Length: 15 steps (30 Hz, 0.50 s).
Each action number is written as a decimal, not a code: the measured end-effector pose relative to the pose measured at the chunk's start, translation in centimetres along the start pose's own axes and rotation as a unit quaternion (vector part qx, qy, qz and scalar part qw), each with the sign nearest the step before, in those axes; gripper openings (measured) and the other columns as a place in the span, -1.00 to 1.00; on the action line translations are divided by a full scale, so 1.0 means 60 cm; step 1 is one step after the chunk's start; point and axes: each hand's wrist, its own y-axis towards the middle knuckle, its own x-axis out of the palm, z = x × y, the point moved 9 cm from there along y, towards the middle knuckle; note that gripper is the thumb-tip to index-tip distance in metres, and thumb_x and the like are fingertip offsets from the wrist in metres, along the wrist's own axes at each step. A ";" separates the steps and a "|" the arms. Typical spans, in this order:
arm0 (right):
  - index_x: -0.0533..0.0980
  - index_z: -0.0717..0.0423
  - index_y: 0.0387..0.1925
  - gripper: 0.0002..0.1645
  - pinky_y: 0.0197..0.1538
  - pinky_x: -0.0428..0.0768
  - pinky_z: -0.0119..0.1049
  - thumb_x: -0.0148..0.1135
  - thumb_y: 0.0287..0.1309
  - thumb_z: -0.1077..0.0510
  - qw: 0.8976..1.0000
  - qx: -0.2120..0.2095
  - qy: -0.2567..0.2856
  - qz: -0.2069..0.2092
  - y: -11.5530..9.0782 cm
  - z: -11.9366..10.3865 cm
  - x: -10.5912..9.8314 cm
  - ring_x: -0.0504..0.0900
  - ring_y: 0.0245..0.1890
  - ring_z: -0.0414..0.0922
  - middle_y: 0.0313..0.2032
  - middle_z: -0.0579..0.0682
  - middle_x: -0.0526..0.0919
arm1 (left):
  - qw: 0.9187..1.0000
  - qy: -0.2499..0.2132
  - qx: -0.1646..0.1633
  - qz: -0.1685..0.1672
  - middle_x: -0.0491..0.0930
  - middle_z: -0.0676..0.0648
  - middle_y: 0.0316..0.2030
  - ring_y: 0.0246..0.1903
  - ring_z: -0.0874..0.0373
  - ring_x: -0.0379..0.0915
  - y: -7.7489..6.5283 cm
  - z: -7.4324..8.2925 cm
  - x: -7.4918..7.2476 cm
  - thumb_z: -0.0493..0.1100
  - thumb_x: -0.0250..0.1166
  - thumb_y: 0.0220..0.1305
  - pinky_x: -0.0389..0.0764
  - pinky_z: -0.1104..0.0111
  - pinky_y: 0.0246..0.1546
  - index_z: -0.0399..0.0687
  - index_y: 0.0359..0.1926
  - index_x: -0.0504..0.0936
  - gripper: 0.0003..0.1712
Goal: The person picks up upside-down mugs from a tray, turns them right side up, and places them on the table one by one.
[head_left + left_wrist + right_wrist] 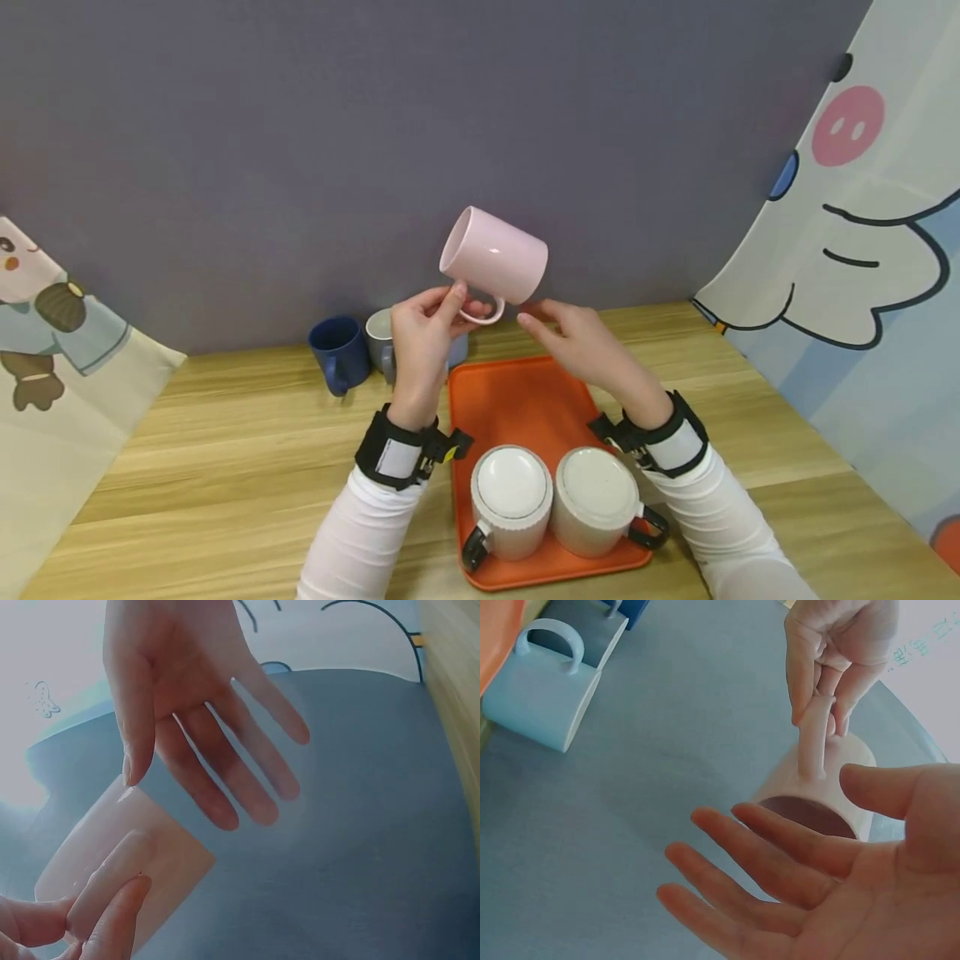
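Observation:
A pink mug (497,255) is tilted in the air, its mouth toward the upper left in the head view. My left hand (426,333) pinches its handle between thumb and fingers, which the left wrist view shows close up beside the mug wall (161,859). Below the mug's lower right end, my right hand (566,335) is held with fingers extended, holding nothing. In the right wrist view a small gap of view separates its spread fingers from the pink mug (847,761), so touching cannot be told.
An orange tray (517,400) bears two white mugs, one (512,500) beside another (596,500), both upside down with black handles. Behind my left hand stand a dark blue mug (339,354), a grey mug (381,337) and a light blue mug (544,694). A grey partition (300,167) rises behind.

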 end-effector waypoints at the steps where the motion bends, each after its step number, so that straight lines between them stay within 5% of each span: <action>1: 0.52 0.17 0.02 -0.56 -0.12 0.56 -0.11 0.02 0.35 -0.07 1.000 -0.001 0.008 0.001 0.001 -0.003 0.000 0.60 -0.21 -0.01 -0.16 0.07 0.65 | 1.000 -0.007 0.000 0.001 0.66 -0.10 -0.56 -0.48 0.06 0.67 0.000 0.001 0.001 -0.27 0.25 0.25 0.67 0.17 -0.31 -0.50 -0.28 0.64 -0.74; 5: 0.51 0.20 0.09 -0.52 0.01 0.57 -0.03 0.04 0.35 -0.07 0.999 -0.003 0.032 0.007 0.003 -0.011 0.001 0.63 -0.05 0.03 -0.04 0.11 0.65 | 1.000 -0.027 0.003 0.004 0.66 -0.11 -0.56 -0.48 0.04 0.68 0.000 0.006 0.007 -0.26 0.25 0.26 0.67 0.16 -0.30 -0.51 -0.27 0.64 -0.73; 15: 0.55 0.17 0.02 -0.55 -0.09 0.58 -0.11 0.04 0.34 -0.08 0.999 -0.012 0.051 0.009 0.003 -0.024 0.012 0.64 -0.18 -0.05 -0.17 0.06 0.69 | 0.997 -0.070 -0.010 0.011 0.66 -0.10 -0.59 -0.50 0.08 0.68 -0.003 0.002 0.026 -0.31 0.22 0.27 0.67 0.21 -0.36 -0.56 -0.32 0.60 -0.75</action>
